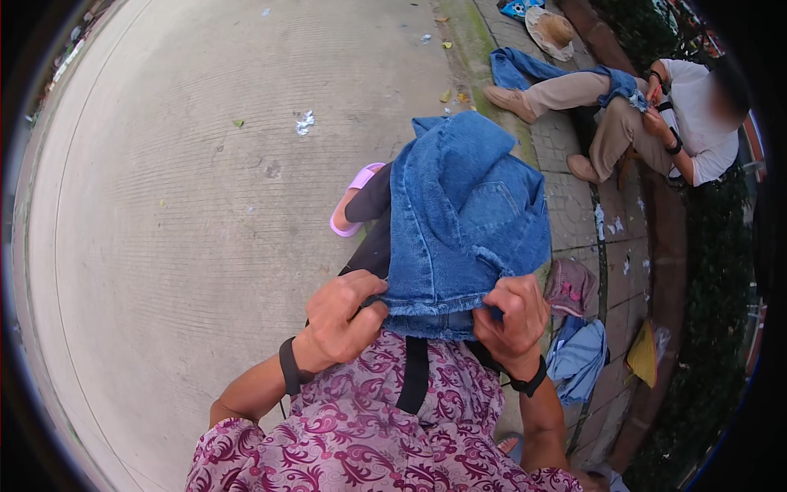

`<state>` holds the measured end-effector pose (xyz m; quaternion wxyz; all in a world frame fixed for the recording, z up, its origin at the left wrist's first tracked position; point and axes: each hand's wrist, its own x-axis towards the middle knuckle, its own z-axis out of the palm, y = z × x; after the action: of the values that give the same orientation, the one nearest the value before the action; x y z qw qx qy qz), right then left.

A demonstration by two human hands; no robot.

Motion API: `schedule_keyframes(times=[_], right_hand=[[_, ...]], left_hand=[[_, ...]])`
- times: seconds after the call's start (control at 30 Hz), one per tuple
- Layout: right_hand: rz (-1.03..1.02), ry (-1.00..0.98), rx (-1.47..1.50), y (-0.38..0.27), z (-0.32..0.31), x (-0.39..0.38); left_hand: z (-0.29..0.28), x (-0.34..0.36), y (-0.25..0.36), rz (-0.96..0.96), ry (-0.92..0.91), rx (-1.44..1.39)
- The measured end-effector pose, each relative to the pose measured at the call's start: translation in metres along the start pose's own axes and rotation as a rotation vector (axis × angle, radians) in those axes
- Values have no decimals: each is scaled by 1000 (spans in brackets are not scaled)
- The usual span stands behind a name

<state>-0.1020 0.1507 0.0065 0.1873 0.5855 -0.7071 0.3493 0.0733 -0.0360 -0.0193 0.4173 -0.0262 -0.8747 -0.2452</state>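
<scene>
Blue jeans (459, 213) lie bunched over my lap, a back pocket showing on the upper right part. Their frayed hem runs across the near end, between my two hands. My left hand (348, 312) pinches the hem's left end, fingers curled in. At the right end, my right hand (515, 318) grips the same hem with its fingers bent around the cloth. The fingertips of both hands are partly hidden by the denim. Below the hem a second layer of the denim shows.
At the upper right a co-worker (697, 123) sits on the curb, handling another pair of jeans (619, 86). A straw hat (551, 33) lies beyond. Right of my lap are a pink-grey bag (571, 287), light blue denim (578, 361) and a yellow cone-shaped item (642, 354). White scraps (305, 123) dot the pavement.
</scene>
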Motion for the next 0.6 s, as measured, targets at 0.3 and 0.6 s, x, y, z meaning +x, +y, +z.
schedule_keyframes(times=[0.3, 0.6], right_hand=[[83, -17, -7, 7, -6, -7], [107, -43, 39, 2, -13, -7]], left_hand=[[4, 9, 9, -165, -114, -64], [16, 21, 16, 25, -56, 29]])
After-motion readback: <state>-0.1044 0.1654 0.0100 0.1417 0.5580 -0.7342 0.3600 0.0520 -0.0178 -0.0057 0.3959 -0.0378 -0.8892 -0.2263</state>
